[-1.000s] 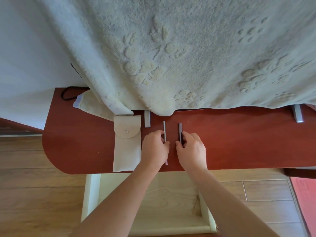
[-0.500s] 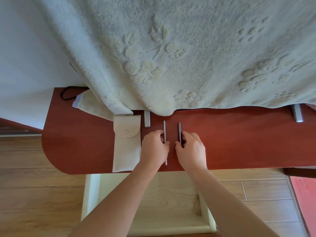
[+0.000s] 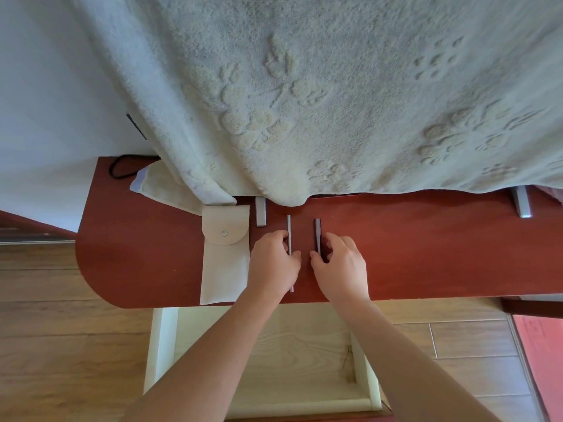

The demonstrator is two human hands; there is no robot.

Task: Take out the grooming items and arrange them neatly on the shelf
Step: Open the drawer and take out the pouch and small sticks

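Observation:
On the red-brown shelf (image 3: 426,254) a thin silver grooming tool (image 3: 289,233) lies lengthwise, and my left hand (image 3: 274,266) pinches its middle between thumb and fingers. Just right of it lies a short dark grooming tool (image 3: 317,231), parallel to the first. My right hand (image 3: 341,266) grips its near end with the fingertips. A cream snap pouch (image 3: 224,257), flap closed, lies flat left of my left hand. Both tools rest on the shelf surface.
A large cream towel (image 3: 304,102) hangs over the shelf's back and hides what is behind it. Two grey metal feet (image 3: 260,214) (image 3: 521,205) poke out beneath it. A black cord (image 3: 122,169) lies at the back left. An open pale drawer (image 3: 262,360) sits below the shelf edge.
My right hand has slid the dark tool slightly to the right, widening the gap to the silver one. The left hand has stayed on the silver tool.

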